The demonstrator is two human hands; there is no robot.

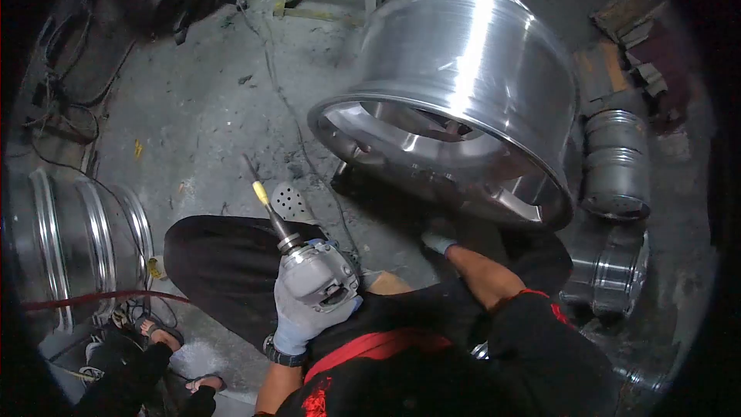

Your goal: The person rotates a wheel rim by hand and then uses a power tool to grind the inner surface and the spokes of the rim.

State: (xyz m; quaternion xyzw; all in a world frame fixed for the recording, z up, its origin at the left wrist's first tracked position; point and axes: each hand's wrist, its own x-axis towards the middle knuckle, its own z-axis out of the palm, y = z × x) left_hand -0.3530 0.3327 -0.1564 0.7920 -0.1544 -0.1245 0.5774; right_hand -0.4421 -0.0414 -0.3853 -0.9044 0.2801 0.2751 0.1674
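Note:
My left hand (299,316), in a pale work glove with a dark watch at the wrist, is wrapped around a grey die grinder (318,276). A long thin shaft with a yellow section (260,193) sticks out of the grinder, pointing up and away from me. In front of me stands a large shiny metal wheel rim (467,62), tilted so its open spoked end faces me. My right hand (439,241), also gloved, is low in the shadow near the rim's lower edge. Its fingers are too dark to make out, and contact with the rim cannot be judged.
More metal rims (89,239) lie at the left, and others (615,166) are stacked at the right. A cable (289,108) crosses the concrete floor. A yellow-green stand (324,11) is at the back. Another person's sandalled foot (160,333) shows at lower left.

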